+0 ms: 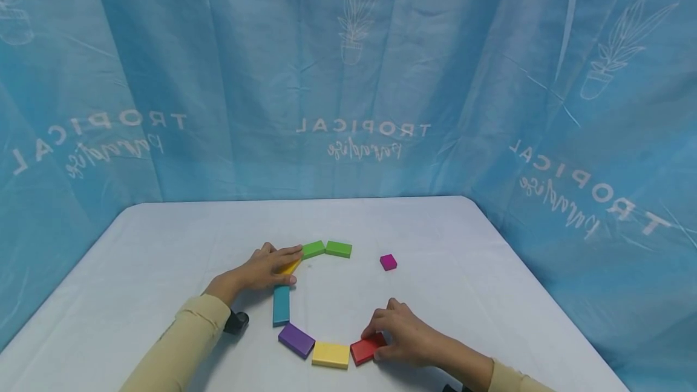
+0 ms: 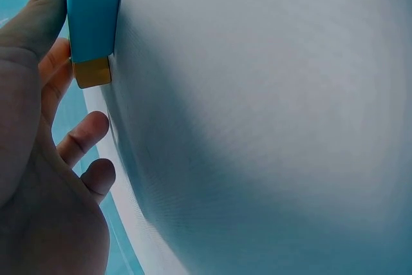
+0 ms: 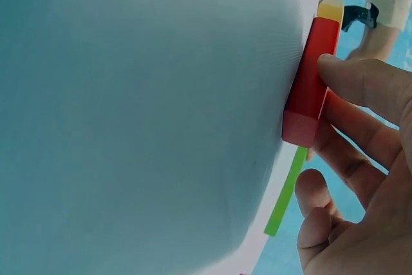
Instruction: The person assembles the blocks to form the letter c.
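Observation:
An arc of wooden-looking blocks lies on the white table. My left hand [image 1: 262, 268] holds a yellow-orange block [image 1: 291, 267], thumb at its near end and fingers over its far side, partly hiding it. Just below it is a teal block [image 1: 281, 306], which in the left wrist view hides most of the yellow-orange one. My right hand [image 1: 405, 335] pinches a red block [image 1: 363, 351] between thumb and fingers, flat on the table. The red block's left end meets a yellow block [image 1: 330, 355]; a purple block [image 1: 296, 340] comes between yellow and teal.
Two green blocks [image 1: 339, 250] continue the arc at its far end, beyond the left hand. A small magenta block [image 1: 388, 262] sits apart to the right of them. Behind the white table [image 1: 468, 228] hangs a blue printed curtain [image 1: 261, 77].

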`<state>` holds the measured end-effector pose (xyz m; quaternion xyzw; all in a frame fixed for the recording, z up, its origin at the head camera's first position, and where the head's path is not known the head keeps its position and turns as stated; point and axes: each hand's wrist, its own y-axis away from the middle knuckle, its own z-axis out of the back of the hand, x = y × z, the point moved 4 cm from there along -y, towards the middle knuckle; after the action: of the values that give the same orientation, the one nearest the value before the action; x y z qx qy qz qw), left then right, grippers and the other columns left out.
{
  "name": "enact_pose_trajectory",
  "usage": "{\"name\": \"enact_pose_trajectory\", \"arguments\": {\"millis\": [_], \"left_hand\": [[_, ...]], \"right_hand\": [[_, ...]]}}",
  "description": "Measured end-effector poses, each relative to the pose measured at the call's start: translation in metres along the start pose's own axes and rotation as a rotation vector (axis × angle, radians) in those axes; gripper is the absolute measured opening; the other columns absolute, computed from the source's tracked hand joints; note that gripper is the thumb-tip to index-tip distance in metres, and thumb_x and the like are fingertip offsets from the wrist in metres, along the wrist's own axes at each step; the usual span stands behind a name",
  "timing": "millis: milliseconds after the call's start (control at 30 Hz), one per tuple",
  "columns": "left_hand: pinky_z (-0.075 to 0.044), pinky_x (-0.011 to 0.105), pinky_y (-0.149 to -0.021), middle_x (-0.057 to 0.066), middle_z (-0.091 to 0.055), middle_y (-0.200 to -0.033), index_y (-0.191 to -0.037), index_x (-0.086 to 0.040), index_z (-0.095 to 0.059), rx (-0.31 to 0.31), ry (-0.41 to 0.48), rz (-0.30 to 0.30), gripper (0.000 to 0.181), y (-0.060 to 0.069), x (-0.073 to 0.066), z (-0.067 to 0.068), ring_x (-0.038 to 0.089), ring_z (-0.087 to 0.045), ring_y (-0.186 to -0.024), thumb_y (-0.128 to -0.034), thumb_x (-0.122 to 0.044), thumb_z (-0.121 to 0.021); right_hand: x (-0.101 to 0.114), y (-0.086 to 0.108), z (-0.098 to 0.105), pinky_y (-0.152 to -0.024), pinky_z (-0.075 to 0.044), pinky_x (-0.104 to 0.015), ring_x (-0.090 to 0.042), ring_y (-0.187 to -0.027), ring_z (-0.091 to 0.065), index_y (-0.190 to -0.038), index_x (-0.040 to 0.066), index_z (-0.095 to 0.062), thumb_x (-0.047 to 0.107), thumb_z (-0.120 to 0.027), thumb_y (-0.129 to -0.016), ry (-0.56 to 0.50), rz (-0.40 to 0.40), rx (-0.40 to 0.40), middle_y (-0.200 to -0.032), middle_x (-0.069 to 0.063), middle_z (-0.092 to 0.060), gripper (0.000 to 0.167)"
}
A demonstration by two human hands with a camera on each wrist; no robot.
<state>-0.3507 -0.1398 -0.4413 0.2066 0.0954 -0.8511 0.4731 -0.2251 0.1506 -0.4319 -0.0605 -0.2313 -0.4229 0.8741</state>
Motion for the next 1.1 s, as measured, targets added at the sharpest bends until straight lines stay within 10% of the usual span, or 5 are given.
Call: {"name": "enact_pose_trajectory", "arguments": {"millis": [1100], "left_hand": [[-0.033,0.035,-0.072,0.001,-0.038,-0.15,-0.146,-0.017,-0.043,-0.004,0.015,-0.022,0.067,0.0015,-0.0015,0.0008,0.02,-0.036,-0.095,-0.0893,-0.045,-0.065]], "right_hand": [[-0.001,-0.0023,-0.0005,-0.07,-0.037,-0.022,-0.003,-0.086,-0.041,-0.105,0.03,-0.073,0.022,-0.078,-0.079,-0.005,0.008,0.005,-0.094,0.023,-0.057,0.027]]}}
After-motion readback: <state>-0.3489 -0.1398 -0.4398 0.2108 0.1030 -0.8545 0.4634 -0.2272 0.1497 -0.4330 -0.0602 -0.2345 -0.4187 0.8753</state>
